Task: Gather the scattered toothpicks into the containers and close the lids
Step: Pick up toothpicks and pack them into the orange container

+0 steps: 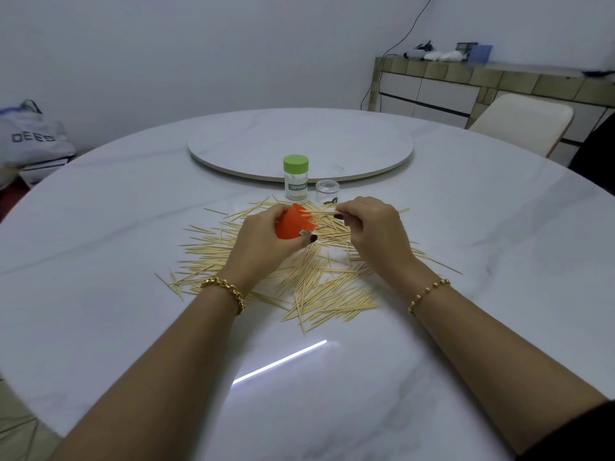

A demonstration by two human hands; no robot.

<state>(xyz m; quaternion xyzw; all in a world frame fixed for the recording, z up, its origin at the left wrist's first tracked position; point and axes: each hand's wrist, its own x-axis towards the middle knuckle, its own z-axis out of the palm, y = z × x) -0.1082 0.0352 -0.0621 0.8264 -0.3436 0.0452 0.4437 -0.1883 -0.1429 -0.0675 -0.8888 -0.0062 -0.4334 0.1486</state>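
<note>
My left hand (266, 241), at the centre of the frame, grips the orange container (293, 224) with fingers and thumb curled round it, tipped so its mouth faces right. My right hand (376, 234), just right of centre, pinches a small bunch of toothpicks (321, 212) between thumb and fingertips, their far ends at the container's mouth. The scattered toothpicks (319, 287) lie in a wide heap on the white table (499, 261) beneath and below both hands. Just above my hands stands the green-lidded jar (296, 178), upright with its lid on, and the small clear container (327, 191) stands just right of it, both in front of the round turntable (233, 144)
</note>
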